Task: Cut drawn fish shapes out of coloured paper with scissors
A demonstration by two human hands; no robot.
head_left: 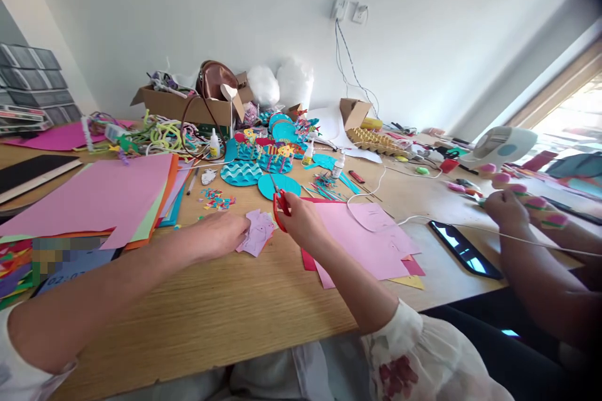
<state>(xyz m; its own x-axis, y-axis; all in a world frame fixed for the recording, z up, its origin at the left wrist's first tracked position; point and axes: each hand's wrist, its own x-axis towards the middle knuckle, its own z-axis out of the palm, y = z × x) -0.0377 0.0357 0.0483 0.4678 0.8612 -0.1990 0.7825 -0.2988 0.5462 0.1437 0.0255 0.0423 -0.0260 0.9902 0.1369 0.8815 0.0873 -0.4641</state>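
Note:
Near the middle of the table, my left hand (pixel 224 235) is closed on a small piece of lilac paper (pixel 258 233) with pencil-like lines on it; a bit of orange shows beneath its lower edge. My right hand (pixel 297 216) grips red-handled scissors (pixel 281 205) just right of the paper, blades pointing up and away from me. A round turquoise disc (pixel 278 186) lies beyond the scissors. To the right, partly under my right forearm, rests a stack of pink and red sheets (pixel 362 241). Small colourful paper scraps (pixel 217 199) are scattered beyond my left hand.
Pink, orange and green sheets (pixel 94 194) are piled at left, near a phone (pixel 75 266). Glue bottles (pixel 214 145) and turquoise crafts (pixel 241 172) stand farther back. A white cable (pixel 376 191) crosses the right side, where another person's hand (pixel 506 208) holds a pink-and-green string of pieces.

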